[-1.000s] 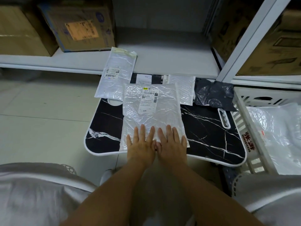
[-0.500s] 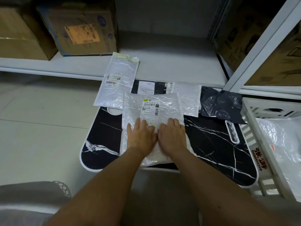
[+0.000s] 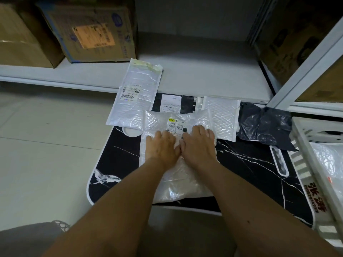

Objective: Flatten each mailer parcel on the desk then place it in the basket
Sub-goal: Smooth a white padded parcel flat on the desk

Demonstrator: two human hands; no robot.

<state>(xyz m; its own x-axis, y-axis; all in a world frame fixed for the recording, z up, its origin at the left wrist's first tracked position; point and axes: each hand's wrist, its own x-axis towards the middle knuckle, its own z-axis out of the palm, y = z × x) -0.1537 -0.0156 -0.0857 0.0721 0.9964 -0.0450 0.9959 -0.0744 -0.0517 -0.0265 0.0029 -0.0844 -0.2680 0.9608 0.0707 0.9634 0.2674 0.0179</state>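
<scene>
pale tiled floor (image 3: 46, 145), white shelf (image 3: 194, 71), cardboard boxes (image 3: 92, 28)

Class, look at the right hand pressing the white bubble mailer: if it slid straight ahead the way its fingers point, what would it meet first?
The right hand would probably first meet the smaller white bubble mailer lying just beyond the pressed white bubble mailer; depth is uncertain.

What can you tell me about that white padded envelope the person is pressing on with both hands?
The white bubble mailer looks like shiny, crinkled plastic padding. It lies flat on the black marble-pattern desk, its near edge at the desk's front rim. A printed shipping label with a yellow mark and barcodes faces up. The left hand and right hand press on it, side by side.
</scene>
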